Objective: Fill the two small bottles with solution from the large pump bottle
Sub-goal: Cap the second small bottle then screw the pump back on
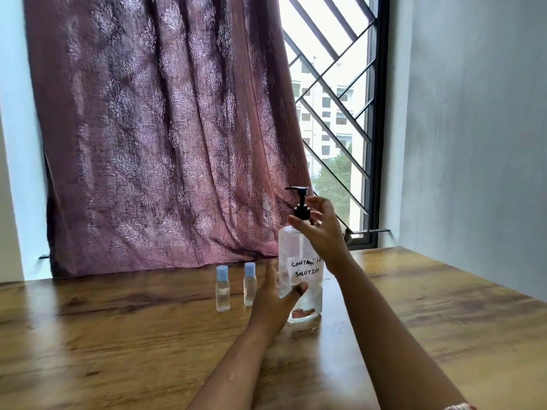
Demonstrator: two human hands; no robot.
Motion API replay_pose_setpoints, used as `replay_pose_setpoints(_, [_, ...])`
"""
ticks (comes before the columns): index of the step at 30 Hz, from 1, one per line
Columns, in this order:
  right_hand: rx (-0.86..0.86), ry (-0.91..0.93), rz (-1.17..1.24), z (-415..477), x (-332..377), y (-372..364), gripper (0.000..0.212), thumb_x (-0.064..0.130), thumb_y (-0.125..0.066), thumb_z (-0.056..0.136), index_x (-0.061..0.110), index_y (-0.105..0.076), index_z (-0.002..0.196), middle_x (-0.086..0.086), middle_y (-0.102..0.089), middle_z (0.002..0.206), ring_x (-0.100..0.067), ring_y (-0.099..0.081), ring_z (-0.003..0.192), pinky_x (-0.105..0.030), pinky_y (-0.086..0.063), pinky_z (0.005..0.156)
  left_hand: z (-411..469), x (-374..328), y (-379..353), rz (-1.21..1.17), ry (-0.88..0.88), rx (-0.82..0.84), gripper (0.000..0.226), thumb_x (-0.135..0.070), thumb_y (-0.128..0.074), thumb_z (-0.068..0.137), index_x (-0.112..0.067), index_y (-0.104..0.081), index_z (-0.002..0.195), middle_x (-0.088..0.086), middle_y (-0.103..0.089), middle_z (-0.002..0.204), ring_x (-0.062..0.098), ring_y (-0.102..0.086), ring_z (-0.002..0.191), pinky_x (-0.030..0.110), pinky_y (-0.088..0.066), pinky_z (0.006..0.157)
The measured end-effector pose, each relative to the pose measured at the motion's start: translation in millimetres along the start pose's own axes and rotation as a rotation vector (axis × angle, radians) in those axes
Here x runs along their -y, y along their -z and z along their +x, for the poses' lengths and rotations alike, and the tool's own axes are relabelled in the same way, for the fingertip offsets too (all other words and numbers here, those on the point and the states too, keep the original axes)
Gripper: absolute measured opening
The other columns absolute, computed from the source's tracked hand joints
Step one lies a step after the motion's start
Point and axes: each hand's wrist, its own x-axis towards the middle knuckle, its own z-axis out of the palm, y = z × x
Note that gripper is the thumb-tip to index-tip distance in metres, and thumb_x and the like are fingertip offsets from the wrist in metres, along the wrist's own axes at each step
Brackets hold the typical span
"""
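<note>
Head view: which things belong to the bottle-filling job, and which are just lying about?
Job: pump bottle, left small bottle, right small bottle, left hand, right hand.
Not the job: curtain, window grille, table.

On the table (118, 335) we have the pump bottle (296, 247) at twelve o'clock, and at its nine o'clock the left small bottle (222, 288) and right small bottle (249, 284) stand side by side. Our left hand (275, 297) grips its body from nine o'clock, our right hand (322, 229) its neck from three o'clock. Behind the table hangs a curtain (162, 128), the window (334, 113) at its three o'clock.
</note>
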Motion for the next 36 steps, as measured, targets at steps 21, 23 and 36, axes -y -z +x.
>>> replay_pose_setpoints(21, [0.136, -0.018, 0.079, 12, 7, 13, 0.023, 0.006, -0.066, 0.083, 0.002, -0.064, 0.106, -0.023, -0.067, 0.105, -0.019, -0.065, 0.087, -0.027, -0.054, 0.083, 3, 4, -3, -0.027, 0.05, 0.032, 0.085, -0.055, -0.069, 0.07, -0.03, -0.025, 0.139, 0.001, -0.048, 0.139, 0.021, -0.048, 0.126, 0.045, -0.042, 0.103])
replay_pose_setpoints(23, [0.078, -0.011, -0.01, 12, 5, 13, 0.028, 0.015, -0.075, 0.075, 0.004, -0.065, 0.099, -0.018, -0.07, 0.096, -0.026, -0.067, 0.086, -0.038, -0.055, 0.083, 4, 3, -3, -0.006, 0.034, 0.029, 0.082, -0.057, -0.068, 0.069, -0.031, -0.028, 0.136, -0.001, -0.051, 0.137, 0.019, -0.048, 0.125, 0.043, -0.042, 0.103])
replay_pose_setpoints(36, [0.319, -0.079, 0.343, 9, 10, 37, 0.034, -0.002, -0.056, 0.086, 0.003, -0.052, 0.12, -0.013, -0.065, 0.113, -0.02, -0.064, 0.102, -0.031, -0.052, 0.091, 4, -4, 1, -0.101, 0.035, 0.078, 0.065, -0.049, -0.073, 0.063, -0.05, -0.036, 0.116, -0.003, -0.057, 0.125, 0.013, -0.057, 0.112, 0.037, -0.048, 0.097])
